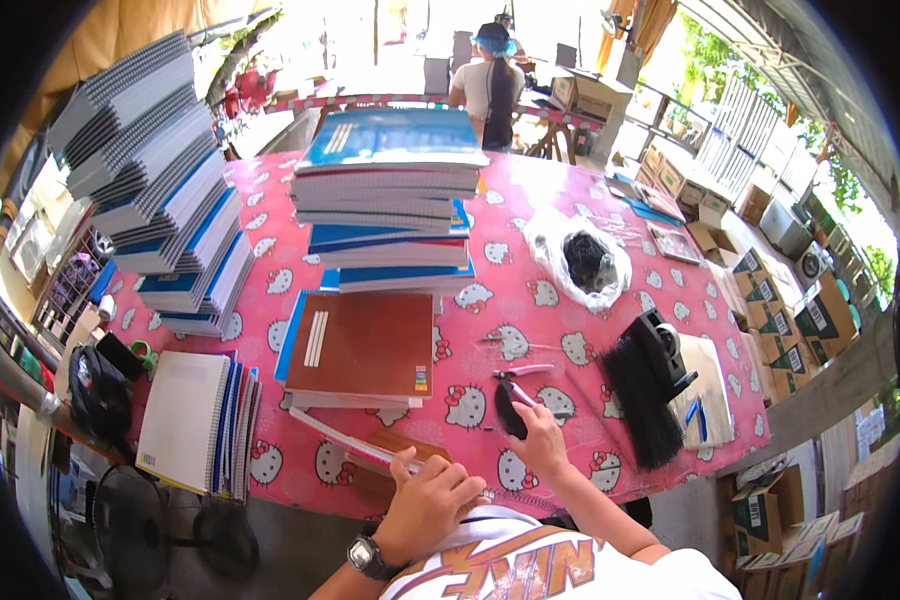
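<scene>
My left hand [435,492] is closed on the edge of a notebook [342,432], tilted so that its pale page edge faces up. Its brown cover [375,485] shows partly below; the rest is hidden by my hand and shirt. A thin coil [525,502] sticks out to the right of that hand, by the table's near edge. My right hand [540,440] reaches over the table with its fingers closed around a pink handle of pliers [532,369]. A small dark object [510,412] lies against those fingertips; its kind is unclear.
Tall stacks of spiral notebooks [195,215] and unbound books [390,215] stand at left and centre. Another notebook pile [180,425] sits nearer. Rightward are black coils [642,400], a tape dispenser [665,350] and a plastic bag [545,245]. A person [490,85] works beyond the table.
</scene>
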